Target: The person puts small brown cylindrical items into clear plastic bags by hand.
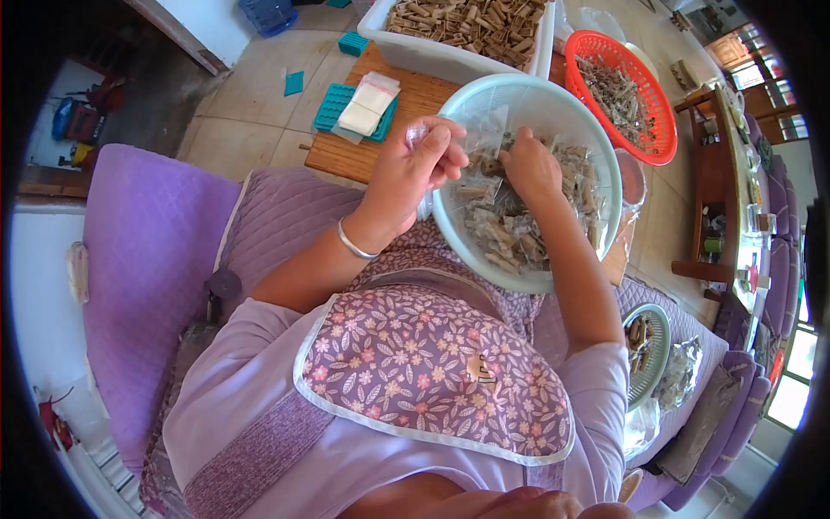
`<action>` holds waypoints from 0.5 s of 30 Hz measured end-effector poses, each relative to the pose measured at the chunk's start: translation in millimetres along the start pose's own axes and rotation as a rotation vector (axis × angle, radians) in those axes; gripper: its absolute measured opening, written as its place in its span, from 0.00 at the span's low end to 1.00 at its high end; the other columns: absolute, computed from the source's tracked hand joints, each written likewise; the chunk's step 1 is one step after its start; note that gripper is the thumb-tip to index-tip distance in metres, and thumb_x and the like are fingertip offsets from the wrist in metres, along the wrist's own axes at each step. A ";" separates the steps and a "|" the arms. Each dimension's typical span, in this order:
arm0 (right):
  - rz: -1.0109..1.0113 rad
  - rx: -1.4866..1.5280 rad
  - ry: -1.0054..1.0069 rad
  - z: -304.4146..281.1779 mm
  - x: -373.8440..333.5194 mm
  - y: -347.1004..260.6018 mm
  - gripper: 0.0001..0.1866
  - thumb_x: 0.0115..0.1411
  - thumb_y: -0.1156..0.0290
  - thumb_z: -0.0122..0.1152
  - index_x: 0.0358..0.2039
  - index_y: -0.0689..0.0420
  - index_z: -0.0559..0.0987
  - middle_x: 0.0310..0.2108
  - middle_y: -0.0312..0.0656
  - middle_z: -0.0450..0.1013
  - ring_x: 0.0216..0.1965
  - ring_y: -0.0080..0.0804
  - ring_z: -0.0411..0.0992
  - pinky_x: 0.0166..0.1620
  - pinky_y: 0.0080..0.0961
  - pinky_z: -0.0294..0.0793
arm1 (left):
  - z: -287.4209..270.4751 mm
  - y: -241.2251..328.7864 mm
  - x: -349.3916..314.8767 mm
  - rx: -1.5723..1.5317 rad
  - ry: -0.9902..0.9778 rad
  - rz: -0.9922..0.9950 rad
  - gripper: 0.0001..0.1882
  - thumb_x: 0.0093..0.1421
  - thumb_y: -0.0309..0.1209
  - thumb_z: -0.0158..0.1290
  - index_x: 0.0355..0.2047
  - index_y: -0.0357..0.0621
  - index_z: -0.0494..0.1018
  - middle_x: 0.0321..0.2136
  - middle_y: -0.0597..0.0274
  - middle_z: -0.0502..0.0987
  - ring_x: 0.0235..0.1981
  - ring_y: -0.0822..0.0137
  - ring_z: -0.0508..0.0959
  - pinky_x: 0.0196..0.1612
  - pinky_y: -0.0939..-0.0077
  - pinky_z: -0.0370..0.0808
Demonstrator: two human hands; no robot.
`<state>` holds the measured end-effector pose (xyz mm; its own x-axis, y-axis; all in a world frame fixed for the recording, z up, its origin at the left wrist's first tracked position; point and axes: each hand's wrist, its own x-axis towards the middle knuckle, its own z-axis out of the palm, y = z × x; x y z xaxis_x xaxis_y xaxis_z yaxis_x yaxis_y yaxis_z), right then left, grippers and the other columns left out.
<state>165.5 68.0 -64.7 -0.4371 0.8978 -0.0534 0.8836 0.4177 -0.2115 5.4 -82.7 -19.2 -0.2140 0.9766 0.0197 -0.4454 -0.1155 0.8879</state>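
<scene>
A pale blue plastic basin stands before me, holding many small clear packets with brown, dried-looking pieces inside. My left hand is at the basin's left rim, fingers curled around crumpled clear plastic that shows above and below the fist. Inside the basin, my right hand reaches down among the packets with thumb and fingers drawn together. Its fingertips are partly hidden, so what they pinch cannot be made out. Near them, a clear plastic bag leans against the basin's inner wall.
Behind the basin, a white bin holds short brown pieces. A red basket with greyish dried material stands at the far right. Left on the wooden table, a stack of small white bags rests on a teal tray. A green basket sits near my right elbow.
</scene>
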 end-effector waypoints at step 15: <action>-0.235 0.770 0.248 -72.9 -120.8 -21.3 0.18 0.49 0.78 0.67 0.43 0.59 0.78 0.31 0.41 0.74 0.29 0.28 0.71 0.33 0.25 0.71 | 21.1 -15.9 28.4 -0.098 -0.179 -0.185 0.24 0.63 0.43 0.55 0.50 0.38 0.66 0.42 0.59 0.76 0.29 0.79 0.73 0.25 0.90 0.65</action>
<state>211.8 -39.2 17.3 -0.4667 0.8415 0.2722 0.3736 0.4665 -0.8017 24.7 -49.4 -23.0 0.0314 0.9983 -0.0499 -0.5463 0.0589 0.8355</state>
